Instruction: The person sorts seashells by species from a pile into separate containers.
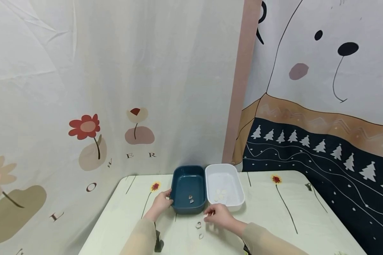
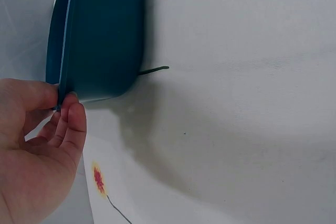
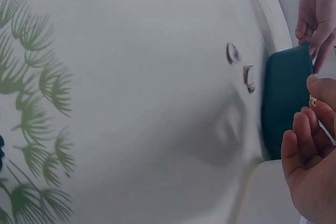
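Observation:
My left hand (image 1: 161,203) pinches the left rim of a dark teal rectangular dish (image 1: 189,210); in the left wrist view, thumb and fingers hold its edge (image 2: 64,51). Two small shell-like pieces (image 1: 192,201) lie in this dish. My right hand (image 1: 221,215) is above the table just in front of the dishes. Between its thumb and fingertips it pinches a small pale piece (image 3: 313,101), mostly covered by the fingers. Two more shell-like pieces, one nearer the dish (image 3: 249,78) and one farther out (image 3: 233,53), lie on the tabletop.
A white rectangular dish (image 1: 239,202) stands against the right side of the teal one, with several pale pieces (image 1: 221,194) inside. The table (image 1: 261,209) has a flower-printed cover. Printed curtains (image 1: 185,88) hang behind its back edge.

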`<action>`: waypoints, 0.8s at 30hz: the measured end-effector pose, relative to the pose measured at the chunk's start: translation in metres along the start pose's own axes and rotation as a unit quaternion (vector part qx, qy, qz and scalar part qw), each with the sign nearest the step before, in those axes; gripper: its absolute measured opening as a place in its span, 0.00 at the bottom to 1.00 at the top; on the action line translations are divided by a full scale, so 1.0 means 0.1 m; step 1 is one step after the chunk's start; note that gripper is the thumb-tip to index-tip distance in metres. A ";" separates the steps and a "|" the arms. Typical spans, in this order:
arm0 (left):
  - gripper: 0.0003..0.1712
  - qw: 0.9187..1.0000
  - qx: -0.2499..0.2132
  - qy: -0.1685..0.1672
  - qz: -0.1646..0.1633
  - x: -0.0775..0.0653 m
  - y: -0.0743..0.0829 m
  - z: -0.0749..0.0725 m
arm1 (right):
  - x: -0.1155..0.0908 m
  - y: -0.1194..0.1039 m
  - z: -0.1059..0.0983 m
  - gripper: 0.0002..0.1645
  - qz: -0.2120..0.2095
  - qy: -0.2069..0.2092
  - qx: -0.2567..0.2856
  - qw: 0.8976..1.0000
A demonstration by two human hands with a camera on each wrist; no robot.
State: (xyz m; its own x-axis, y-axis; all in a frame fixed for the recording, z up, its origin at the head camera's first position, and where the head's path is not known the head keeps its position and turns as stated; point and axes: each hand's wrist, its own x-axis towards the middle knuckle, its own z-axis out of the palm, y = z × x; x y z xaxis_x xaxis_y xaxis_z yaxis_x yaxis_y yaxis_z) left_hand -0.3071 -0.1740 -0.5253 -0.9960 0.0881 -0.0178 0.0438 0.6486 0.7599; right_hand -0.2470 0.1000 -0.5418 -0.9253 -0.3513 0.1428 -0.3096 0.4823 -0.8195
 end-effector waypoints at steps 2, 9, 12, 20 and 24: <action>0.33 1.000 0.002 -0.001 0.000 0.00 -0.01 0.01 | 0.01 -0.03 -0.03 0.08 -0.011 -0.001 -0.001 1.000; 0.33 1.000 -0.004 0.001 -0.005 -0.01 -0.01 0.02 | 0.10 -0.12 -0.16 0.06 -0.029 0.004 -0.018 0.999; 0.33 1.000 -0.004 0.001 -0.003 -0.02 0.00 0.01 | 0.13 -0.15 -0.21 0.05 -0.031 0.008 -0.024 0.999; 0.33 1.000 0.007 0.004 0.003 -0.01 0.01 0.00 | 0.22 -0.22 -0.29 0.05 -0.026 0.010 -0.021 0.999; 0.33 1.000 0.007 0.002 -0.002 -0.01 0.02 0.01 | 0.27 -0.24 -0.32 0.05 -0.033 0.021 -0.019 0.999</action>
State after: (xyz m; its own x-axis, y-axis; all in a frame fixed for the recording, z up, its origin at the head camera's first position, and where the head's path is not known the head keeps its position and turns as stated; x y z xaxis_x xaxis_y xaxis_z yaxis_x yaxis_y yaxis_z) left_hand -0.3062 -0.1723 -0.5243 -0.9965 0.0819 -0.0186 0.0402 0.6601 0.7501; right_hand -0.2716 0.1047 -0.5007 -0.9110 -0.3492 0.2194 -0.3772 0.4905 -0.7856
